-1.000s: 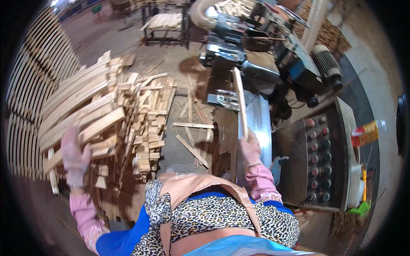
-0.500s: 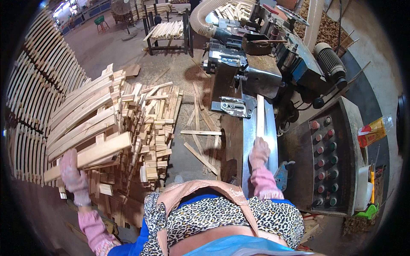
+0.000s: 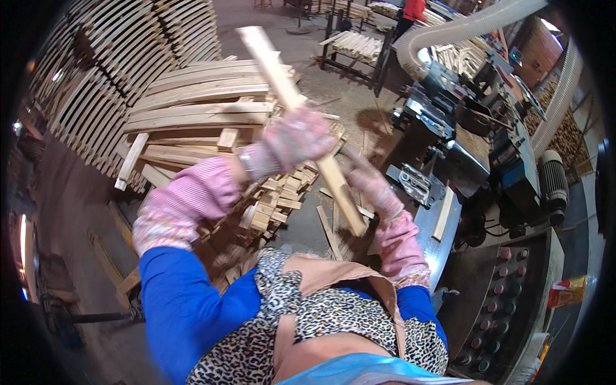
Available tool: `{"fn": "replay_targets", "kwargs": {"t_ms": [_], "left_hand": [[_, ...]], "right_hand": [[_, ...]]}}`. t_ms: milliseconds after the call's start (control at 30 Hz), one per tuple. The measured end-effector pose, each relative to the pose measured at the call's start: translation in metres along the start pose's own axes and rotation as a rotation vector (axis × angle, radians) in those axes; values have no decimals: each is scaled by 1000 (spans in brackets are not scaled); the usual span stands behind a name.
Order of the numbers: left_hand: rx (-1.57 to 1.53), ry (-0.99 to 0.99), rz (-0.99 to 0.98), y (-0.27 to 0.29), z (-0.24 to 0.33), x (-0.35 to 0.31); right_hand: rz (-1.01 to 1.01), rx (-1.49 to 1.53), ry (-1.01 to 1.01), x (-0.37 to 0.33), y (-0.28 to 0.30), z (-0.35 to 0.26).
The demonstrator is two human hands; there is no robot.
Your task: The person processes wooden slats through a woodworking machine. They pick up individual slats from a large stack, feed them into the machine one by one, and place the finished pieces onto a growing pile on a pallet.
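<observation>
Gloved and raised in front of me, my left hand (image 3: 295, 136) is closed around the middle of a wooden strip (image 3: 268, 61). The strip slants from upper left to lower right. Beside its lower half is my right hand (image 3: 372, 186), also gloved and smeared by motion; whether its fingers touch the strip I cannot tell. Another wooden strip (image 3: 443, 213) lies alone on the metal machine table (image 3: 428, 240) at the right. Under and behind my left hand is a pile of wooden boards (image 3: 199, 115), with shorter pieces (image 3: 279, 202) stacked at its near right side.
A woodworking machine (image 3: 443, 144) with a ribbed hose (image 3: 475, 29) stands at the right. Nearer is a control panel (image 3: 497, 308) with several buttons. Tall stacks of slats (image 3: 96, 109) rise at the left. Loose offcuts (image 3: 329, 232) lie on the floor. A person in red (image 3: 414, 10) stands far back.
My left hand has lifted a wooden strip off the pile and swung it to the right. My right hand has left the strip on the machine table and moved toward the lifted one.
</observation>
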State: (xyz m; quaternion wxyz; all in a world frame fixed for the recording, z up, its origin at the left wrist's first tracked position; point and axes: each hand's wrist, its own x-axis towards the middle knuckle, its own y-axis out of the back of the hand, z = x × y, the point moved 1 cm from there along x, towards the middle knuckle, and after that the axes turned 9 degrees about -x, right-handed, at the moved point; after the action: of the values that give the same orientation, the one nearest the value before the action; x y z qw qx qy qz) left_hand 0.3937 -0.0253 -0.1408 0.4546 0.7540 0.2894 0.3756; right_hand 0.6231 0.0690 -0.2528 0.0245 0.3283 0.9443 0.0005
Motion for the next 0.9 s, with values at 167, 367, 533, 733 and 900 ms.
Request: {"fn": "replay_targets", "kwargs": {"t_ms": [167, 367, 533, 733, 900], "left_hand": [[-202, 14, 31, -9, -29, -4], [-168, 609, -62, 12, -126, -163], [56, 762, -205, -19, -147, -230], [-12, 517, 14, -9, -148, -184], [81, 166, -88, 2, -69, -37]], "right_hand": [[356, 153, -123, -51, 4, 40], [1112, -1340, -513, -272, 74, 154], [1091, -1464, -645, -282, 103, 203], [1245, -851, -1046, -130, 246, 174], [320, -191, 108, 23, 83, 17]]}}
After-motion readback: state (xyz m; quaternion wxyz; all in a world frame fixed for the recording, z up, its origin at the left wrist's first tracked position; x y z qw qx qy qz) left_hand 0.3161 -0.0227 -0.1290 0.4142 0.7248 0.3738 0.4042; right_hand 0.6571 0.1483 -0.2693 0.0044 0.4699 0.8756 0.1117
